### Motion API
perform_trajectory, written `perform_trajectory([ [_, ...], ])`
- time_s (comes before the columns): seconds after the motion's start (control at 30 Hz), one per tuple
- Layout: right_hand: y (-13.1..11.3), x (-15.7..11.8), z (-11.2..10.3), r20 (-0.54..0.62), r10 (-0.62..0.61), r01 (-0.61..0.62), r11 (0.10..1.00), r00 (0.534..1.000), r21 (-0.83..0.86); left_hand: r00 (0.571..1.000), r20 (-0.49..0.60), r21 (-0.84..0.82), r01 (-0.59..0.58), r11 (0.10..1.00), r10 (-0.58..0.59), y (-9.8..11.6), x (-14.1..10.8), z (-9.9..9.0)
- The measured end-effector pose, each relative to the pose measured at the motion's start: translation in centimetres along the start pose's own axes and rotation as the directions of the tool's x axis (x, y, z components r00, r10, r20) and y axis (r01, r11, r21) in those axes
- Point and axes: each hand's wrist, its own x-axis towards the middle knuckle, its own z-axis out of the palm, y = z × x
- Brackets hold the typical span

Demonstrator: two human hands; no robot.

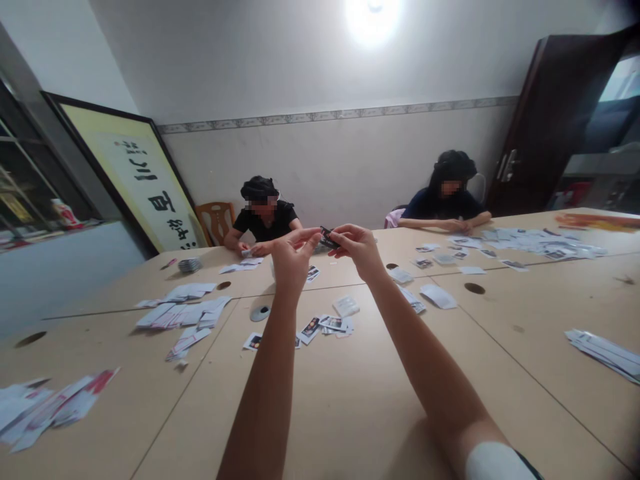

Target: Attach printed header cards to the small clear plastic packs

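Both arms reach out over the table, hands raised and close together. Between them is a small black piece with light markings (329, 238), too small to name. My left hand (294, 257) pinches its left end with thumb and fingertips. My right hand (359, 248) grips its right side the same way. Below the hands lie printed cards with dark pictures (311, 328) and a clear plastic piece (346, 306). A grey round disc with a dark hole (260, 313) lies left of the cards.
Two people sit across the table (350, 413), one (263, 217) ahead, one (445, 193) to the right. Paper stacks (183, 313) and folded papers (65, 403) lie on the left. Many papers (545, 243) spread at far right; a flat bundle (605, 353) lies near the right edge.
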Motion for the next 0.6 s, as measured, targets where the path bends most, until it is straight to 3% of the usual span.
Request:
perform_trajectory([
  [0.3,-0.1,0.1,-0.1,-0.004,-0.069,0.069,0.998,0.998,-0.008,0.977,0.006,-0.354,0.200,0.914,-0.211,-0.2,-0.3,0.8],
  [0.6,-0.5,0.3,-0.9,-0.040,-0.103,0.101,0.993,0.994,-0.068,0.978,0.013,-0.373,0.198,0.906,-0.209,-0.5,-0.3,1.2],
])
